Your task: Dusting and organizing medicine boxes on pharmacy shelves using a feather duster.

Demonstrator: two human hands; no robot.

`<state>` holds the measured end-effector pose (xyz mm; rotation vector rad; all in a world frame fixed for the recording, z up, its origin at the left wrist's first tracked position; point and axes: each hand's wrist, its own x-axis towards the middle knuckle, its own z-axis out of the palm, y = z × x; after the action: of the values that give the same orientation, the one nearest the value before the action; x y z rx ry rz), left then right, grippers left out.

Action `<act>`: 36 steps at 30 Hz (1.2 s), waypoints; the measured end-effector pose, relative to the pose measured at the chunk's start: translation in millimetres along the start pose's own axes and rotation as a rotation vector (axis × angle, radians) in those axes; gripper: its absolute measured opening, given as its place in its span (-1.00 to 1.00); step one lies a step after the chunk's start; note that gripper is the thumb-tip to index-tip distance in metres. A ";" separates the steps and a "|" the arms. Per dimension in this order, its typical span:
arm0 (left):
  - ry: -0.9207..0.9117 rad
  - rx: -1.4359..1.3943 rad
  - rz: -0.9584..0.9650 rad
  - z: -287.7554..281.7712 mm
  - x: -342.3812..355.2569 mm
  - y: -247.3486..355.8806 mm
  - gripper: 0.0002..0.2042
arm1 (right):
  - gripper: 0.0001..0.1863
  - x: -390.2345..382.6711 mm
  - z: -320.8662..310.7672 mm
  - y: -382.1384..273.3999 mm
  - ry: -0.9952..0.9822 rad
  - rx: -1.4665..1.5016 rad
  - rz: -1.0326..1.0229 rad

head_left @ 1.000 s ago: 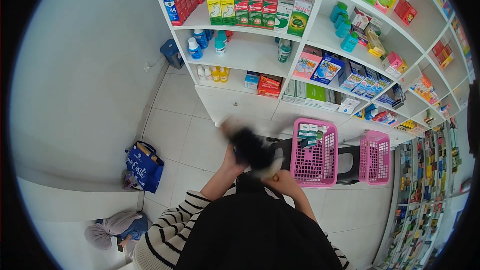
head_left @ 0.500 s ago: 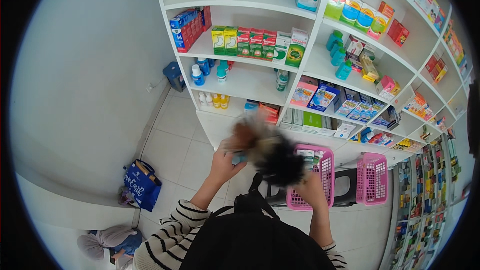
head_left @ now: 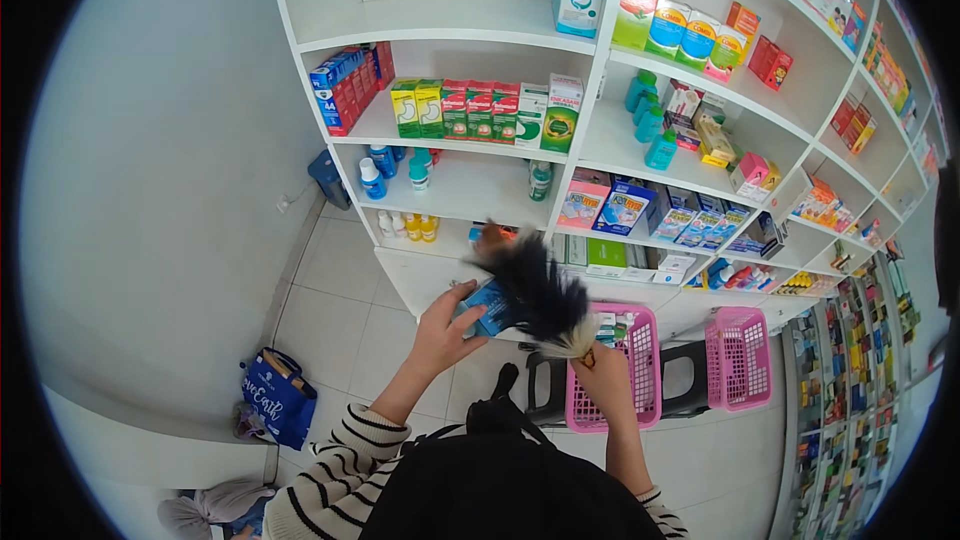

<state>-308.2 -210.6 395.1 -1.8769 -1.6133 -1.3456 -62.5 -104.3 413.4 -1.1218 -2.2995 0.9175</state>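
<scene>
My left hand grips a blue box by its left side, in front of the lowest part of the shelf. In my right hand is the handle end of a feather duster. Its dark, white and brown feathers point up and left, overlapping the right part of the blue box and hiding it. The feather tips reach over the low shelf, in front of the boxes there.
White shelves with medicine boxes and bottles stand ahead. Two pink baskets rest on dark stools at the right, one holding small boxes. A blue bag sits on the floor at left; a person is at the lower left.
The feather duster has swung and is less blurred, its dark feathers now over the blue box. More of the box shows in my left hand. The view has shifted slightly.
</scene>
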 end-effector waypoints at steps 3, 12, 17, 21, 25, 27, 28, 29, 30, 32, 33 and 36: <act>-0.175 0.129 -0.093 7.6 -1.2 -2.4 -0.45 | -0.83 -3.8 -12.6 -8.3 -0.163 0.066 -0.100; -0.230 0.106 0.019 23.8 11.9 -0.8 -0.51 | -0.83 -8.2 -9.3 17.5 -0.075 0.050 -0.059; -0.086 -0.068 0.178 31.7 30.8 -12.4 -0.40 | -0.86 -9.6 -8.4 73.1 0.404 0.097 0.227; 0.101 0.062 0.177 7.9 74.0 -22.0 -0.30 | -0.81 -47.1 -34.2 133.3 0.488 0.120 0.410; 0.485 0.119 0.212 -19.0 140.7 -47.7 -0.26 | -0.77 -83.3 -40.2 166.1 0.592 0.147 0.557; 0.675 -0.069 0.206 -31.0 191.0 -45.4 -0.25 | -0.72 -100.9 -35.3 181.1 0.577 0.188 0.675; 0.666 -0.175 0.152 -35.0 213.7 -43.3 -0.24 | -0.72 -109.5 -33.0 184.9 0.584 0.175 0.707; 0.661 -0.269 0.107 -40.6 232.7 -43.6 -0.23 | -0.71 -114.6 -29.5 187.9 0.587 0.169 0.726; 0.666 -0.305 0.123 -46.5 250.4 -48.9 -0.24 | -0.71 -116.8 -24.5 188.8 0.578 0.181 0.746; 0.709 -0.276 0.107 -55.9 283.8 -59.6 -0.30 | -0.73 -113.1 -17.5 180.8 0.538 0.207 0.798; 0.766 -0.209 0.169 -58.0 302.3 -69.0 -0.35 | -0.73 -108.4 -14.8 168.4 0.545 0.246 0.782; 0.643 -0.310 0.087 -52.5 342.1 -74.0 -0.31 | -0.77 -105.5 -3.7 179.5 0.513 0.256 0.726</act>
<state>-425.9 -24.7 672.4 -1.4047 -1.0321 -1.9799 96.5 -106.0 278.9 -1.8500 -1.3261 0.9727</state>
